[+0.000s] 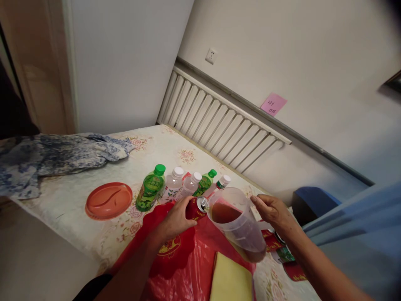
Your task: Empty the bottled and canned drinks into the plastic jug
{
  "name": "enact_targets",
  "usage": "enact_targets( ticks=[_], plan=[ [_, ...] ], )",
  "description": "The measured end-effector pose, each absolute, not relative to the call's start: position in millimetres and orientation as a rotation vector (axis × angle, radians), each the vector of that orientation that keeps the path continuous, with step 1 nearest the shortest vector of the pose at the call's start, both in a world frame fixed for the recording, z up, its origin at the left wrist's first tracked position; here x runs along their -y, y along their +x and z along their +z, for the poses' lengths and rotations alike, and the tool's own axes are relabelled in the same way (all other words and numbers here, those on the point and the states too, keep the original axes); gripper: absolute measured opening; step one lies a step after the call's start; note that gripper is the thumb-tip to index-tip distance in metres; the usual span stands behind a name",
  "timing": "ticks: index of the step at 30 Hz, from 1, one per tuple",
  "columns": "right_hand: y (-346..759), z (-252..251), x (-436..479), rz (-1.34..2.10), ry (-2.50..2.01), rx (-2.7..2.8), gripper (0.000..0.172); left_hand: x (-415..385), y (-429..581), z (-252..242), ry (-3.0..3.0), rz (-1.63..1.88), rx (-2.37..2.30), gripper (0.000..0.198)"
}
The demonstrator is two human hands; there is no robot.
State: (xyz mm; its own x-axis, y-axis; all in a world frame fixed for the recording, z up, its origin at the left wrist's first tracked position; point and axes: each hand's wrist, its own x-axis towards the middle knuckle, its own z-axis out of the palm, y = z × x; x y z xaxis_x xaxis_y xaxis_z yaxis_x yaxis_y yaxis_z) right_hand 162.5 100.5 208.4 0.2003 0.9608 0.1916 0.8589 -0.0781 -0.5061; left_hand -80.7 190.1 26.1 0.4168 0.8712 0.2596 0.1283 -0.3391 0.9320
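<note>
My left hand is wrapped round a red drink can, tipped with its opening at the rim of a clear plastic pitcher. Brown liquid lies inside the pitcher. My right hand is closed on the pitcher's handle side at its right edge. Both rest above a red plastic bag spread on the flowered table.
Several bottles with green and white caps stand in a row behind the can. An orange lid lies left of them. A blue patterned cloth is at far left, a yellow pad near me, red cans at right.
</note>
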Motion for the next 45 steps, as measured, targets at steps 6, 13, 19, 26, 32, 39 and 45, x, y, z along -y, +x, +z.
enact_targets(
  ticks=[6,13,19,26,32,39,45],
  plan=[
    [167,207,-104,0.282,-1.974,1.728,0.051,-190,-81,24,1.769,1.012,-0.872,0.069],
    [169,207,-105,0.265,-1.95,1.729,0.051,-190,-81,25,1.776,1.008,-0.874,0.068],
    [170,206,-106,0.265,-1.97,1.729,0.052,-190,-80,26,1.768,1.016,-0.871,0.068],
    [170,207,-105,0.271,-1.996,1.731,0.05,-189,-81,26,1.743,0.995,-0.89,0.069],
    [173,206,-105,0.26,-1.988,1.74,0.05,-190,-79,23,1.77,1.0,-0.882,0.069],
    [176,207,-105,0.267,-1.999,1.751,0.051,-191,-79,24,1.808,0.934,-0.934,0.07],
    [178,207,-105,0.281,-2.016,1.73,0.053,-190,-80,26,1.818,0.902,-0.954,0.07]
  ],
)
